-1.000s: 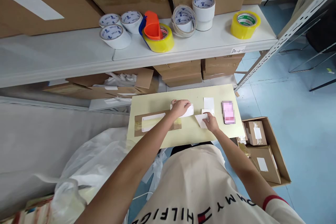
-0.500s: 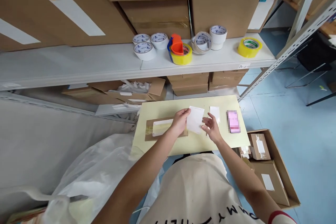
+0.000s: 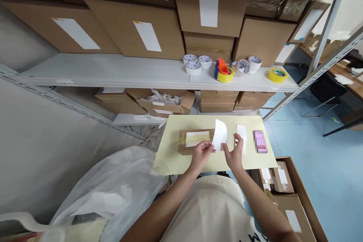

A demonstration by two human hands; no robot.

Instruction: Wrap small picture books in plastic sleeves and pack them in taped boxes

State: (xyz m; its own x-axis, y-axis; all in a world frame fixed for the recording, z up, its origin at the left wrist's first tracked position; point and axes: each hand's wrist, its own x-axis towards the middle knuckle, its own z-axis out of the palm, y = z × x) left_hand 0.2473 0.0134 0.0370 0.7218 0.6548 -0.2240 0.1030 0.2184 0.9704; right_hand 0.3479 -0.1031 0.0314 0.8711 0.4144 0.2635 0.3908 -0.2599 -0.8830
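A white label sheet (image 3: 220,139) is held up between both hands above a pale yellow table (image 3: 176,159). My left hand (image 3: 202,154) pinches its lower left corner. My right hand (image 3: 235,154) is at the sheet's right edge, fingers curled against it. Flat on the table just behind my left hand lies a brown cardboard package (image 3: 193,141) with a white label and clear tape. Another white sheet (image 3: 242,138) and a pink stack (image 3: 260,141) lie to the right.
A white shelf (image 3: 113,75) behind the table carries several tape rolls (image 3: 193,67), a tape dispenser (image 3: 222,72) and cardboard boxes (image 3: 136,32). An open carton (image 3: 297,200) of small boxes stands at the right on the blue floor. A clear plastic bag (image 3: 113,193) lies at the left.
The white sheet has been lifted off the table and now stands curved between both hands. The camera has tilted upward, so more of the shelves shows.
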